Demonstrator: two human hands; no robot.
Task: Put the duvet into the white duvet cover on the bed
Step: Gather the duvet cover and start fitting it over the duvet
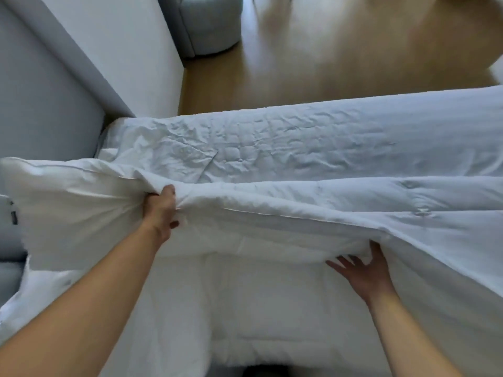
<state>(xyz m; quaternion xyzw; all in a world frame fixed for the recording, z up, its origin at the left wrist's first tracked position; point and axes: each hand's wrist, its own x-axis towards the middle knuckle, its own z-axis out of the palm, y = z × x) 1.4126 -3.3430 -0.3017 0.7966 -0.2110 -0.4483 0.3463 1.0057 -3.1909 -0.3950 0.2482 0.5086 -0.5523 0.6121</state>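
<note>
The white duvet cover [285, 140] lies wrinkled across the bed, with quilted squares showing through it. The white quilted duvet [272, 308] spreads over the near part of the bed, and a long fold of it is raised in the middle. My left hand [160, 210] grips a bunch of the white fabric at the left of that raised fold and holds it up. My right hand [364, 270] has its fingers spread and straight, touching the underside of the raised fold at the right. I cannot tell where the cover's opening is.
A grey padded headboard [46, 110] stands at the left, with a white wall [122, 50] behind it. Beyond the bed's far edge is a wooden floor [340, 55], with a pale grey round seat [212, 23] at the top.
</note>
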